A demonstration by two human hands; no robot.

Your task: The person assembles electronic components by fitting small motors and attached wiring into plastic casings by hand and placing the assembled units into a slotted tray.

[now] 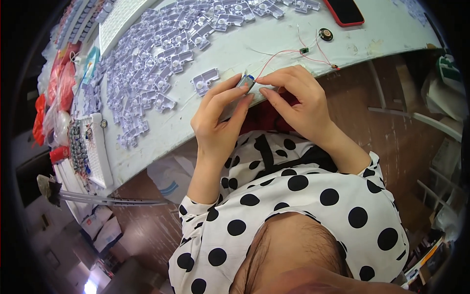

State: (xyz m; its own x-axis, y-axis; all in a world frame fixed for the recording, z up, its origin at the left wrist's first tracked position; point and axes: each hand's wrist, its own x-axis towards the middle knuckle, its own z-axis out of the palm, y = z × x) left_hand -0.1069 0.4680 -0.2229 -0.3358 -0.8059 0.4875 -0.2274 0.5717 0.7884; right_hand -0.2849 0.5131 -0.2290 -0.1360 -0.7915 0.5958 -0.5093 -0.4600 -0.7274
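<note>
Near the table's front edge my left hand [214, 110] is closed, its thumb and fingers gripping a small silver motor [246, 83] with a blue end. A thin red wire [268, 62] runs from that blue end. My right hand [301, 95] is closed at the wire, its index fingertip against it beside the motor; the exact grip is partly hidden. The wire leads to a small green circuit board [304, 50]. Further thin wires join the board to a round black speaker [325, 34] and a tiny part [335, 66] at the table edge.
Many pale lavender plastic housings [166, 61] spread over the table [142, 159], one lying apart [204, 81] near my left hand. A white tray [100, 152] with small parts sits at left, a white perforated tray [122, 22] behind. A red-edged phone [344, 12] lies at back right.
</note>
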